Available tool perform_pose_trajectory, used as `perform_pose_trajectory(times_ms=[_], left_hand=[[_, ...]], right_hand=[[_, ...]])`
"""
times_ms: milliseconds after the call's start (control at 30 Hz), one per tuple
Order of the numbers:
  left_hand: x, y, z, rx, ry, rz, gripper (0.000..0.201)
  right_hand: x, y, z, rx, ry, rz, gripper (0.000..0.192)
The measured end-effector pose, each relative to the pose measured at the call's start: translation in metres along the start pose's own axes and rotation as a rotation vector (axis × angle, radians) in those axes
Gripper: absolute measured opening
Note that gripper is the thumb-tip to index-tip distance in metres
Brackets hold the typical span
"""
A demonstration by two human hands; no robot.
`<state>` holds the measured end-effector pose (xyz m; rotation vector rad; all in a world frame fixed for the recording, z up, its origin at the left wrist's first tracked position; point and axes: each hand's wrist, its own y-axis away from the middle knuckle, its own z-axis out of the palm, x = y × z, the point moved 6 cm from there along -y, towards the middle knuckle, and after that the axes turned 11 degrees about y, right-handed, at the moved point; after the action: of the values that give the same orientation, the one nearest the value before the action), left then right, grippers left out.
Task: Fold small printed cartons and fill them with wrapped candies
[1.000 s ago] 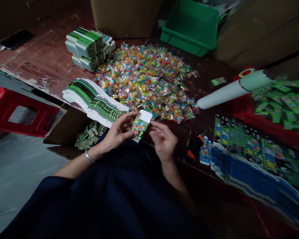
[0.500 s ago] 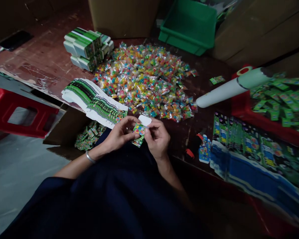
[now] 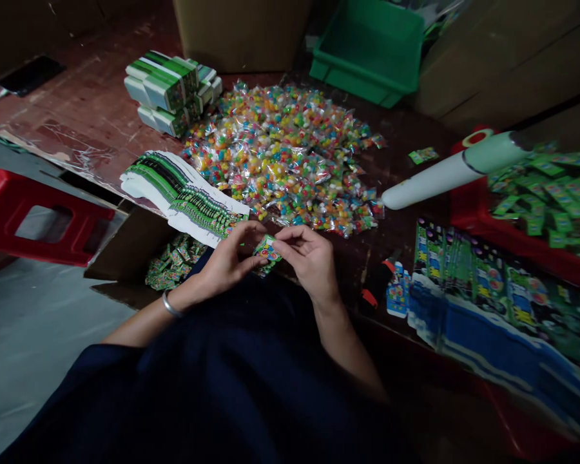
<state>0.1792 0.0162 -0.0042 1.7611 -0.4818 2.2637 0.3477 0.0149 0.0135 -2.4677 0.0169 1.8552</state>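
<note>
fingers (image 3: 251, 261) of both hands pinched shut on small box (image 3: 267, 248) | box: green, cartoon print, flap closed

Dim overall – corners dark, wide-angle bending at edges, soft blur lower right – no glare.

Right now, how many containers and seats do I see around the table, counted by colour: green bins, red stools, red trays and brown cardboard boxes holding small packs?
Green bin: 1
Red stool: 1
Red tray: 1
Brown cardboard box holding small packs: 1
Total: 4
</note>
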Motion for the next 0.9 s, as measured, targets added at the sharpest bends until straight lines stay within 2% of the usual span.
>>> perform_pose_trajectory(times_ms=[133, 300, 467, 533, 567, 667, 700, 800, 900], left_hand=[[0.002, 0.001, 0.001, -0.097, -0.059, 0.003, 0.051], [0.006, 0.000, 0.004, -0.145, -0.066, -0.012, 0.059], [0.007, -0.002, 0.002, -0.068, 0.017, -0.029, 0.044], [0.004, -0.003, -0.002, 0.002, 0.080, -0.055, 0.037], [0.002, -0.003, -0.005, 0.040, 0.106, -0.066, 0.036], [-0.002, -0.006, -0.013, 0.125, 0.152, -0.089, 0.040], [-0.003, -0.008, -0.014, 0.138, 0.162, -0.094, 0.042], [-0.006, -0.012, -0.014, 0.133, 0.185, -0.110, 0.043], [-0.007, -0.013, -0.013, 0.049, 0.205, -0.153, 0.043]], right_hand=[[0.008, -0.008, -0.004, -0.048, -0.009, 0.020, 0.020], [0.010, -0.010, -0.004, -0.058, -0.011, 0.034, 0.021], [-0.017, 0.003, -0.007, 0.079, 0.224, -0.201, 0.027], [-0.023, 0.010, -0.003, 0.019, 0.312, -0.281, 0.020], [-0.024, 0.013, 0.001, -0.052, 0.353, -0.315, 0.023], [-0.021, 0.019, 0.011, -0.223, 0.513, -0.415, 0.084], [-0.020, 0.019, 0.013, -0.233, 0.565, -0.443, 0.093], [-0.016, 0.016, 0.015, -0.194, 0.621, -0.506, 0.090], [-0.013, 0.016, 0.020, -0.164, 0.594, -0.541, 0.084]])
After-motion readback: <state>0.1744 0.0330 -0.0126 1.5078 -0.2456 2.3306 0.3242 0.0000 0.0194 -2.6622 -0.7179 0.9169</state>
